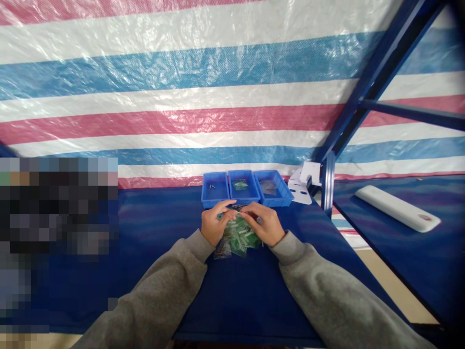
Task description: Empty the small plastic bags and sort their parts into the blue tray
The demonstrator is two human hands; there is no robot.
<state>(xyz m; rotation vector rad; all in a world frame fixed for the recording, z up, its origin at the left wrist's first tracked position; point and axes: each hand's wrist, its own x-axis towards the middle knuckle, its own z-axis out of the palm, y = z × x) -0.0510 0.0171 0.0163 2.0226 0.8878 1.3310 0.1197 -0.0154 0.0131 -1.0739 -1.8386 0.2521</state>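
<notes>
Over a pile of small clear and green plastic packets, my left hand and my right hand meet at the fingertips. Both hands are closed in a pinch around something small between them, too tiny to name. Just beyond stand three blue bins in a row. The left bin has a few small metal-looking pieces in it. A greenish packet lies in the middle bin, and clear packets lie in the right bin.
White papers or cards lie right of the bins, beside a blue metal post. A long white object rests on another blue surface at right. A striped plastic sheet hangs behind. The left side is pixelated.
</notes>
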